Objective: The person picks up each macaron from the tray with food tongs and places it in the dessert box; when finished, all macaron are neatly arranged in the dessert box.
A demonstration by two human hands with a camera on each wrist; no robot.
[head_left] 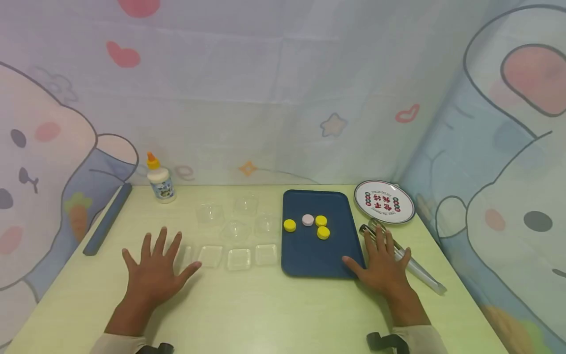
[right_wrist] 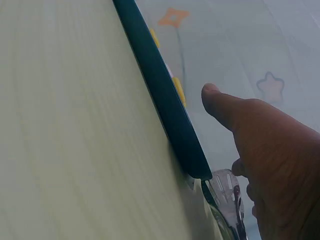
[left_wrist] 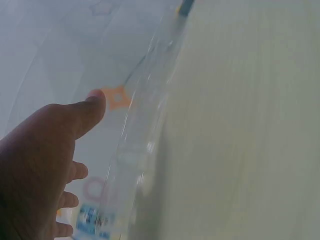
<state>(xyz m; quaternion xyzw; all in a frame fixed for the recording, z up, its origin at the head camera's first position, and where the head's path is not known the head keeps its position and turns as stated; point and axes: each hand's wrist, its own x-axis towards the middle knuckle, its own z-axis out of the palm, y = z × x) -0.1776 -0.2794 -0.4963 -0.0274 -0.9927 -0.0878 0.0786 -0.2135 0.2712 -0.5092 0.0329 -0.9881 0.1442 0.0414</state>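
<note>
With its fingers spread, my left hand (head_left: 155,278) is at the left, empty, beside several small clear plastic square trays (head_left: 239,259). Behind these are clear domed lids (head_left: 236,231). My right hand (head_left: 384,268) is spread too and holds nothing; its thumb overlaps the right edge of a dark blue tray (head_left: 309,258) in the head view. Its fingers partly cover metal tongs (head_left: 417,273), whose slotted end shows in the right wrist view. On the blue tray lie three yellow round pieces (head_left: 323,233) and a pale pink one (head_left: 307,220).
A white plate (head_left: 402,216) with printed red and green characters stands at the back right. At the back left is a white glue bottle (head_left: 163,189) with an orange tip. A dark grey-blue bar (head_left: 108,219) lies along the left edge. Printed cloth (head_left: 283,123) hangs around the table.
</note>
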